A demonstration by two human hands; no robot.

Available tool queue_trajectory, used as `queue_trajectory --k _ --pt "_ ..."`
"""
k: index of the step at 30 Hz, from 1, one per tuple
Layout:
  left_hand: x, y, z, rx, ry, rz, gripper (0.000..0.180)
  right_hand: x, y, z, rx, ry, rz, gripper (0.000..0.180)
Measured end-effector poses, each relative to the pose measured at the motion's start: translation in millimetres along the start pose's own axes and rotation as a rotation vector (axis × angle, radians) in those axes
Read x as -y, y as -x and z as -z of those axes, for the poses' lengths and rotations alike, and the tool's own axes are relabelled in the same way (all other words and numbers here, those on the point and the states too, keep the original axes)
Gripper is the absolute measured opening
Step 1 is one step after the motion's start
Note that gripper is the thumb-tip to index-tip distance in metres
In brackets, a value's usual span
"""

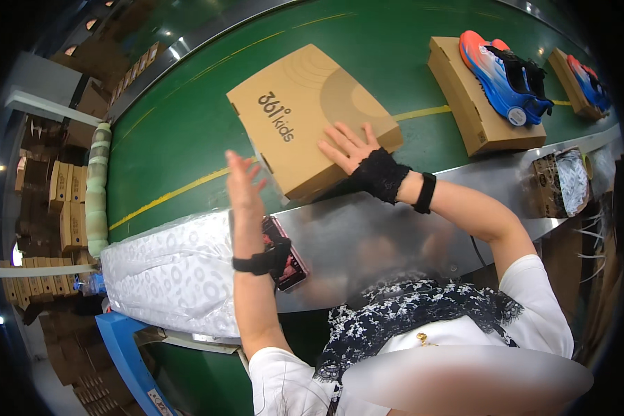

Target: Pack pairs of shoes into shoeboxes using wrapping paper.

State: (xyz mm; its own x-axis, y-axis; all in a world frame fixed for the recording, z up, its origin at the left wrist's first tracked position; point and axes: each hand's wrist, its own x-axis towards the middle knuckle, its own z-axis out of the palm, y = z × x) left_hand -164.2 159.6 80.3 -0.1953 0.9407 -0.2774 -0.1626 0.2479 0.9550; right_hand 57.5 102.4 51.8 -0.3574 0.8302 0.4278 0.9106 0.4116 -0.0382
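Observation:
A closed brown cardboard shoebox (312,104) with printing on its lid lies on the green conveyor belt (180,132) in front of me. My right hand (357,149), in a black lace cuff, rests flat on the lid near its right corner, fingers spread. Upright at the box's left side is my left hand (245,187), its fingers apart and nothing in it; whether it touches the box I cannot tell. Some pale, thin material shows along the box's lower left edge. A black strap circles each wrist.
To the right, a pair of blue and coral sneakers (509,80) sits on another shoebox (482,128); a further pair (589,83) lies beyond. White patterned wrapping sheets (173,274) and a phone (289,256) lie on the metal ledge (367,229). An opened carton (558,184) stands at right.

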Motion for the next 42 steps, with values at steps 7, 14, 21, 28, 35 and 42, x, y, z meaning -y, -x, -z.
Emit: queue_trajectory --k 7,14,21,28,35,42 --pt "52 12 -22 0.155 -0.126 -0.220 0.041 1 17 -4 -0.045 0.022 0.029 0.049" --pt "42 -20 -19 0.212 -0.219 -0.044 0.047 1 0 -9 0.055 0.075 -0.004 0.053" --pt "22 -7 -38 0.308 -0.066 0.154 0.047 -17 -5 19 0.171 -0.038 -0.049 0.053" --pt "3 18 -69 0.524 0.098 0.137 0.043 -22 20 71 0.239 0.032 -0.175 0.043" --pt "3 46 -53 0.675 0.143 0.151 0.039 -4 74 36 0.053 0.013 -0.170 0.042" --pt "-5 56 -55 0.578 -0.328 -0.097 0.048 6 75 58 0.095 -0.032 -0.199 0.041"
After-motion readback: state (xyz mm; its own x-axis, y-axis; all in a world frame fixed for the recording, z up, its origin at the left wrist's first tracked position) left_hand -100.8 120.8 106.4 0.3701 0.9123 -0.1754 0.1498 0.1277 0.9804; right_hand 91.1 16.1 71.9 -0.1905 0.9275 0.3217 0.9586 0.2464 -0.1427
